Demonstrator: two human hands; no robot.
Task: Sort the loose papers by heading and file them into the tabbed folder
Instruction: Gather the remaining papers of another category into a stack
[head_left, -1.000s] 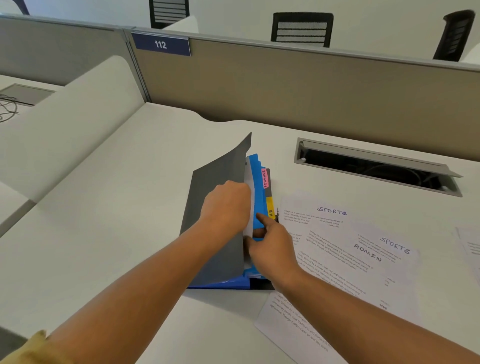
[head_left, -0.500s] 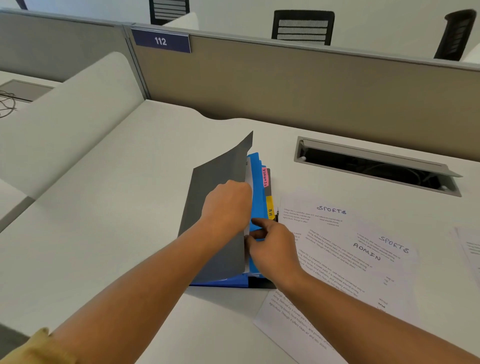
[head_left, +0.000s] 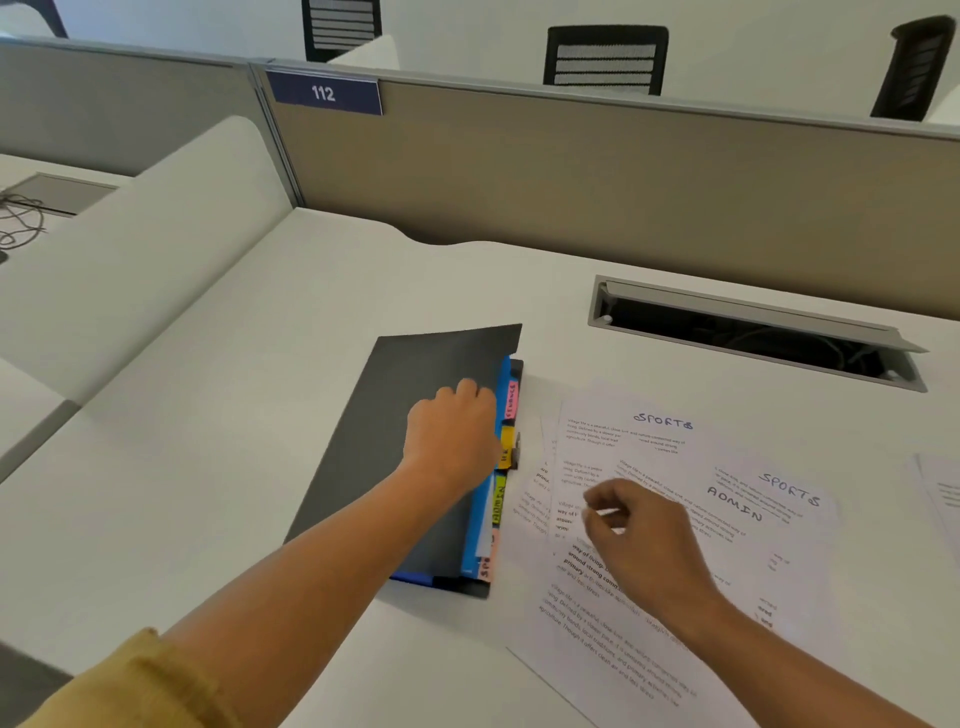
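Down has come the grey cover of the folder (head_left: 395, 441), which stood nearly upright a second ago and now lies almost flat over the blue dividers, its far corner a little raised. The right hand (head_left: 641, 543) has left the dividers and hovers over the papers (head_left: 675, 467), just right of the folder, with fingers loosely curled and nothing between them; it is blurred.

The left hand (head_left: 452, 436) grips the cover at its right edge, knuckles up and fingers bent over the edge, so the fingertips are hidden. The folder lies on the desk (head_left: 208, 467), its spine to the left, directly under that hand. Coloured tabs (head_left: 498, 501) stick out along its right side, just beside the hand: pink FINANCE farthest, then yellow, green ADMIN, and a peach one nearest.

The papers lie overlapping, touching or almost touching the tabs. Two show the heading SPORTS and one ADMIN. Another sheet (head_left: 940, 493) lies apart at the right edge.
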